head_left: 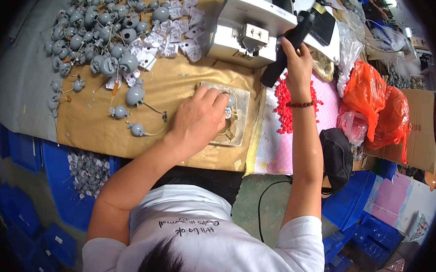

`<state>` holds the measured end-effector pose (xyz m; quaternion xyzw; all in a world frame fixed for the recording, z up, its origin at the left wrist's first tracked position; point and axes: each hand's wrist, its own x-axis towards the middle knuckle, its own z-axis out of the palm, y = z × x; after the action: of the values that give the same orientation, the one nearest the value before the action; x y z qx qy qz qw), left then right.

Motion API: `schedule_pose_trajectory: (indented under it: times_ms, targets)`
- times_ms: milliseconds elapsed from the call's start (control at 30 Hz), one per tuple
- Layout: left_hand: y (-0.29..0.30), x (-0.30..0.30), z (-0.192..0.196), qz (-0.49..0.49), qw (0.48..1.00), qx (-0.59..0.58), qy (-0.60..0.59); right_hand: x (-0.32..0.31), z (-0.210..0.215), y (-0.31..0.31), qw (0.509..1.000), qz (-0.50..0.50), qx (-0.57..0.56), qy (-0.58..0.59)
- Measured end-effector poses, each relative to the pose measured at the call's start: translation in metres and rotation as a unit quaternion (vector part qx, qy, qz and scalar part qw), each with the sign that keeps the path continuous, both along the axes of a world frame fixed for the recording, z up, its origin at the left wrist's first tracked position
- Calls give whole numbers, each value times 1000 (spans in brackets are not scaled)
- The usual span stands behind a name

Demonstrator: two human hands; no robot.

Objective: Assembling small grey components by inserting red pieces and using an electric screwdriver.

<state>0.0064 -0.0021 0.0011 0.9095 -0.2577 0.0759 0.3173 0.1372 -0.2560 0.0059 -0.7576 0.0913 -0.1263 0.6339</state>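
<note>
Your left hand (197, 118) presses one grey part (229, 102) on the pad (241, 116), your right hand (297, 65) grips the black tool (292, 41); judging by the grey pile (99, 39), most parts remain.

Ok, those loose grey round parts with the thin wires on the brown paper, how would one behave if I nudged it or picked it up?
The grey round part looks domed, so a nudge would probably roll or rock it. Its thin wire curves loosely across the brown paper, so it likely flops and may snag the neighbouring parts. It looks like small moulded plastic, probably light.
</note>
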Motion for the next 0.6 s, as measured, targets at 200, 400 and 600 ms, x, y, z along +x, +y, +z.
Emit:
schedule_pose_trajectory:
  times_ms: [200, 400, 600]
  targets:
    - [1, -2, 0, 4, 1000, -9, 23, -39, 100, 46, 942, -25, 126, -311]
    - [0, -2, 4, 6, 999, -17, 28, -13, 123, 78, 929, 130, 129, -322]
    - [1, -2, 3, 10, 999, -10, 39, 8, 116, 88, 955, 140, 44, -256]
